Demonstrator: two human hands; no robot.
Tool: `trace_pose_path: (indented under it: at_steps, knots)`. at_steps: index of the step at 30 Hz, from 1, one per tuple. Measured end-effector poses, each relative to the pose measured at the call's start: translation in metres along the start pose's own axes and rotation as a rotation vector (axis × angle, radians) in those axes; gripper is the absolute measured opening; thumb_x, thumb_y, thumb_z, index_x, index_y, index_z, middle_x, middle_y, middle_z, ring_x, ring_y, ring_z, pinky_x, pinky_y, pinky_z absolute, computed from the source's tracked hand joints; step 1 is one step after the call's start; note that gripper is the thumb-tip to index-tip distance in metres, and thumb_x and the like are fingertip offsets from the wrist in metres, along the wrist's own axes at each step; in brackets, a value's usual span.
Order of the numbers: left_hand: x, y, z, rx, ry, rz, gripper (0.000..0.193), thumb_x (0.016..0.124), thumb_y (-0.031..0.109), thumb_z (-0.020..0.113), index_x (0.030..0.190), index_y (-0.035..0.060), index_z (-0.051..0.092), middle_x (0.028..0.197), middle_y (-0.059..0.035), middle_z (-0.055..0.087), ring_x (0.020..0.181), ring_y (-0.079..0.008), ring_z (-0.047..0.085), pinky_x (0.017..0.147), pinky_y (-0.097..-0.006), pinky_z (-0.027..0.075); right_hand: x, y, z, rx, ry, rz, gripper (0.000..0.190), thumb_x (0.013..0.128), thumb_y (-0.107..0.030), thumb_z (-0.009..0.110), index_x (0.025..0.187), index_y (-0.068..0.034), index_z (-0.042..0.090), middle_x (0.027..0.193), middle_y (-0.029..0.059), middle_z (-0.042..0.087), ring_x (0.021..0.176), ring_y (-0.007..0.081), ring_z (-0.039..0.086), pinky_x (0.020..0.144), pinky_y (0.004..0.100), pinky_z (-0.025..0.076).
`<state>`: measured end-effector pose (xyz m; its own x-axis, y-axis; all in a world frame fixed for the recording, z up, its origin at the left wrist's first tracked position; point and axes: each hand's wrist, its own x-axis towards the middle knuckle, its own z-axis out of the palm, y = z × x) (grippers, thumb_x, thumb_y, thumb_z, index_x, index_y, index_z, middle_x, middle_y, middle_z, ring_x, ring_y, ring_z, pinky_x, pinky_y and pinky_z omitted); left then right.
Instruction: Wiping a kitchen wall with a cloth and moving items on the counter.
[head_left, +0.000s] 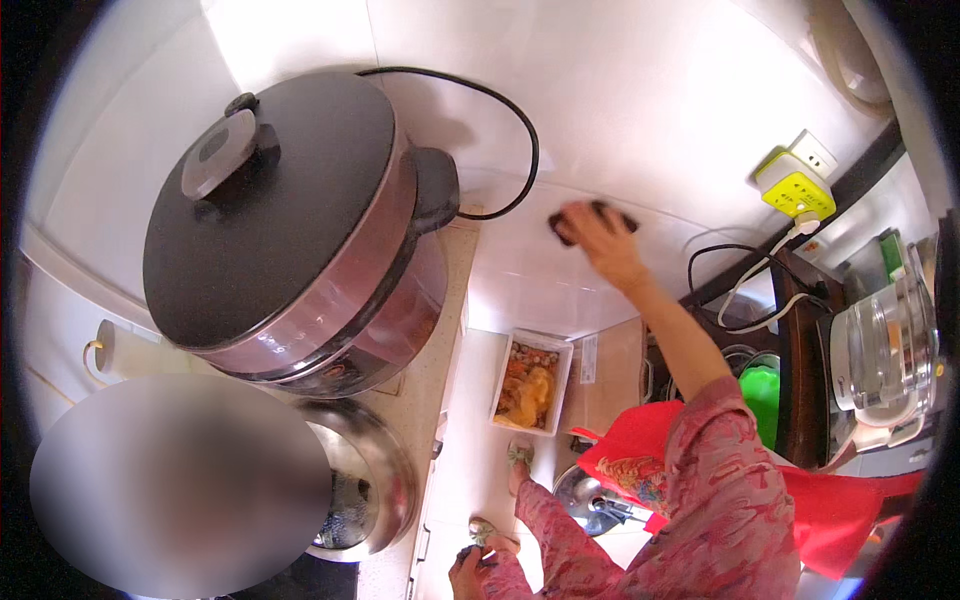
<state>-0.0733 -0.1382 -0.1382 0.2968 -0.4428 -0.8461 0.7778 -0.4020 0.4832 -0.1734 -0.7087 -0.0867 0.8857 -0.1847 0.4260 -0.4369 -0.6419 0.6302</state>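
Observation:
My right hand (602, 238) is stretched out against the white tiled wall (525, 259). Under its fingers is a dark cloth or pad (562, 227), blurred, pressed flat to the tiles. A patterned pink-red sleeve ends above the elbow of that arm. Low in the picture, my left hand (466, 576) is curled around a small dark item (469, 554) whose kind I cannot make out. Left of my right hand, a black power cord (537, 150) loops from a large electric pot (431, 292) with a black lid (300, 225).
A stainless steel basin (401, 480) stands on the counter (459, 277) beside the pot. On the floor sits a white bin (499, 382) holding food scraps. At right, cords hang from a lime-green plug adapter (799, 193) near a dark shelf (799, 375) and a clear-tiered food steamer (889, 352).

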Motion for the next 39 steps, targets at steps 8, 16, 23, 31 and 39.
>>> trace_pose_path:
  at_steps: [8, 16, 23, 31, 39]
  knots:
    - [-0.005, 0.008, 0.017, 0.104, -0.039, 0.07, 0.03, 0.096, 0.028, 0.052, 0.113, 0.0036, 0.059, 0.103, -0.0064, 0.064, 0.091, -0.0181, 0.061, 0.083, -0.0341, 0.048, 0.137, 0.131, -0.1, -0.14, 0.955, 0.634, 0.046, 0.074, 0.0, 0.058, 0.118, -0.014, 0.064, 0.118, 0.0139, 0.054, 0.107, 0.0318, 0.05, 0.086, 0.0466, 0.034]
    - [0.006, 0.007, 0.018, 0.065, 0.034, -0.048, 0.027, 0.096, 0.025, 0.053, 0.113, 0.0034, 0.058, 0.104, -0.0088, 0.064, 0.091, -0.0203, 0.062, 0.084, -0.0356, 0.05, -0.063, -0.035, 0.064, 0.201, -0.145, -0.2, 0.046, 0.086, -0.017, 0.053, 0.132, -0.012, 0.051, 0.143, 0.0045, 0.044, 0.13, 0.0173, 0.04, 0.109, 0.0356, 0.026]
    - [0.018, -0.012, -0.013, 0.1, 0.095, -0.072, 0.028, 0.096, 0.028, 0.052, 0.107, 0.0033, 0.061, 0.11, -0.0122, 0.064, 0.101, -0.0267, 0.061, 0.092, -0.0417, 0.047, 0.015, 0.013, 0.009, 0.225, 0.314, 0.504, 0.053, 0.078, -0.004, 0.058, 0.129, -0.021, 0.056, 0.141, 0.0093, 0.043, 0.127, 0.031, 0.044, 0.1, 0.0621, 0.025]
    - [0.04, -0.008, 0.01, 0.031, 0.063, -0.119, 0.032, 0.092, 0.032, 0.06, 0.104, 0.0019, 0.058, 0.105, -0.0169, 0.065, 0.096, -0.031, 0.065, 0.083, -0.0445, 0.051, -0.004, -0.065, 0.083, 0.11, -0.129, -0.139, 0.054, 0.085, -0.019, 0.049, 0.138, -0.012, 0.043, 0.146, 0.0027, 0.035, 0.134, 0.0175, 0.033, 0.101, 0.0424, 0.032]
    - [0.033, -0.002, -0.015, -0.022, 0.159, -0.15, 0.026, 0.094, 0.021, 0.056, 0.106, -0.0015, 0.054, 0.102, -0.0158, 0.064, 0.092, -0.0272, 0.065, 0.079, -0.0361, 0.051, -0.089, -0.077, 0.092, -0.009, -0.42, -0.335, 0.061, 0.08, -0.014, 0.057, 0.14, -0.013, 0.043, 0.153, 0.0003, 0.028, 0.14, 0.0136, 0.025, 0.113, 0.0378, 0.021]
